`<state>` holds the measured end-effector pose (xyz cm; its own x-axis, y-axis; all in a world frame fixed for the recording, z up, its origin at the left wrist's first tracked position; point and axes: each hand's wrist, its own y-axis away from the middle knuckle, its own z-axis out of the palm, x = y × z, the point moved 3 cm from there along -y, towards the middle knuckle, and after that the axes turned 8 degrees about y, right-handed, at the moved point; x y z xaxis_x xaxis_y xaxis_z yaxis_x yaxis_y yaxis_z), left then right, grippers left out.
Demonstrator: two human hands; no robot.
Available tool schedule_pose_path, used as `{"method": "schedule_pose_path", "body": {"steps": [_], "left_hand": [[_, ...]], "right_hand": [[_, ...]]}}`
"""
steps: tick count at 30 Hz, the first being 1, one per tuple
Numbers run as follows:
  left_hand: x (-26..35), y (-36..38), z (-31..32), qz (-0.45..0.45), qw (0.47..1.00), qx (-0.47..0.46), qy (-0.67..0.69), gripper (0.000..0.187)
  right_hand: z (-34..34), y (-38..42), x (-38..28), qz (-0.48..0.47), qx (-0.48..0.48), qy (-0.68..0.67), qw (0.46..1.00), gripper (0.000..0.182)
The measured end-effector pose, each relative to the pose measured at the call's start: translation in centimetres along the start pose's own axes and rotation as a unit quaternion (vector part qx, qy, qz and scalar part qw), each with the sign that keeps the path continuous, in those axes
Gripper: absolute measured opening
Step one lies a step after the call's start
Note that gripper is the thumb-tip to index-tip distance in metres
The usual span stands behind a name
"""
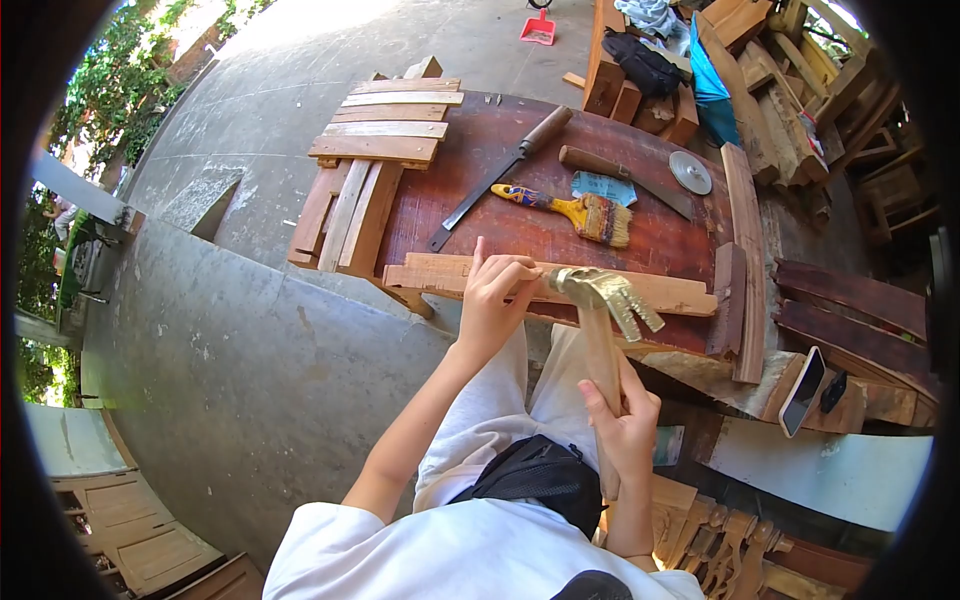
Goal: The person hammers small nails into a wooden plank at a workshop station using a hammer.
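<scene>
My right hand is wrapped round the wooden handle of a claw hammer. The gold-coloured hammer head is over a narrow wooden strip along the near edge of the red-brown tabletop. Just left of the head, my left hand rests at the strip with thumb and fingers pinched together; whatever is between them is too small to make out. Beyond the strip lie a paintbrush, a long flat blade with a wooden handle and a wooden-handled knife.
A slatted wooden piece sits at the table's left end. At the right lie a pale disc and upright-edged boards. A phone stands beside the table. Stacked timber fills the back right; a red dustpan is on the floor.
</scene>
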<state>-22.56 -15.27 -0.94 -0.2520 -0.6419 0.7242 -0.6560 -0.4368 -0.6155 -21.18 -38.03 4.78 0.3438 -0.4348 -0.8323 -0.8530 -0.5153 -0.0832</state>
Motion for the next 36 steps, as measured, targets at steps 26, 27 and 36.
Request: {"method": "schedule_pose_path", "body": {"steps": [26, 27, 36], "left_hand": [[-0.4, -0.9, -4.8, -0.043, 0.996, 0.070, -0.040, 0.005], [-1.1, -0.8, -5.5, -0.041, 0.996, 0.065, -0.036, 0.005], [-3.0, 0.7, -5.1, 0.037, 0.973, 0.082, -0.211, 0.008]], "right_hand": [[-1.9, 2.2, 5.3, 0.086, 0.030, -0.013, 0.996, 0.052], [-2.2, 2.1, 5.0, 0.051, 0.047, 0.004, 0.998, 0.052], [-3.7, -5.6, 0.5, -0.213, 0.085, 0.298, 0.926, 0.064]]}}
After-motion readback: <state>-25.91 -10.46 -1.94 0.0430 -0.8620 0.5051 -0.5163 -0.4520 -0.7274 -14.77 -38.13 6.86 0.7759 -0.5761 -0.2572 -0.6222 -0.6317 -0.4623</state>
